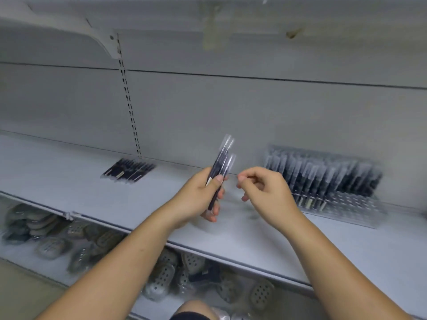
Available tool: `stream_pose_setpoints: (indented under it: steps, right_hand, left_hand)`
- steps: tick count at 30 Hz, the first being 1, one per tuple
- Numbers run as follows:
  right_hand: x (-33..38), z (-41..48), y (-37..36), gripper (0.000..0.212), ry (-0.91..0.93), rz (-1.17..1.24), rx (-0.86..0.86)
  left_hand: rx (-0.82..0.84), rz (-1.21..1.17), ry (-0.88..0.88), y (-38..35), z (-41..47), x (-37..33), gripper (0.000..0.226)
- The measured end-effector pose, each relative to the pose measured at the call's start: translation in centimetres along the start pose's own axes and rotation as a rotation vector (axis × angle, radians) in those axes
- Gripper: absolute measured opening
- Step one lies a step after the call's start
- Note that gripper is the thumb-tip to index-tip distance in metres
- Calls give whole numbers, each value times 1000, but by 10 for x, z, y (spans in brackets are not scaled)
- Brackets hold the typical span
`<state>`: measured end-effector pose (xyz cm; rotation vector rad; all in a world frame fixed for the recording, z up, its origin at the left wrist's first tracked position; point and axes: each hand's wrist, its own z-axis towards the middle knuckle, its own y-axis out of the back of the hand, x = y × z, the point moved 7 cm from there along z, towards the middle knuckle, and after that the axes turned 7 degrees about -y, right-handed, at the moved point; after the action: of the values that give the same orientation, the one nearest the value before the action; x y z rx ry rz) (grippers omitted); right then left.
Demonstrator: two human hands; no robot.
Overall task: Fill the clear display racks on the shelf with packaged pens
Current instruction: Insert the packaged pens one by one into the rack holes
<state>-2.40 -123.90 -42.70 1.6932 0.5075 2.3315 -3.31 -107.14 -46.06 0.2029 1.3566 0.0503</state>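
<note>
My left hand [201, 195] grips a small bundle of packaged pens [221, 163], dark barrels in clear sleeves, pointing up and slightly right above the shelf [161, 218]. My right hand [265, 190] hovers just right of the bundle with its fingers loosely curled and nothing in them. A clear display rack [346, 209] stands at the right against the back wall, with several packaged pens [323, 176] upright in it. A flat stack of packaged pens [128, 172] lies on the shelf at the left.
A grey back panel with a slotted upright [129, 105] rises behind the shelf. The lower shelf holds several bagged perforated oval items [161, 278]. A bracket [108, 42] carries a higher shelf at top left. The view is blurred.
</note>
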Motion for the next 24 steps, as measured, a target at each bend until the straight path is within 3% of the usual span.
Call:
stream_pose_setpoints:
  steps: [6,12,18,24]
  right_hand:
    - [-35,-29,78,9,-66,25,-89]
    - [-64,-56,145,5,-80,106,-221]
    - [-87,-62,172,18,-45,100,-394]
    - [-104,-52,192,8,-25,277,-542]
  left_hand:
    - [200,-109,-44,-116,-2,-17,21]
    - [266,-54,-168,-194,10,-25,21]
    - [288,-105,-171,-228,28,-14,21]
    - [226,-68,-198,-225,40,-4,19]
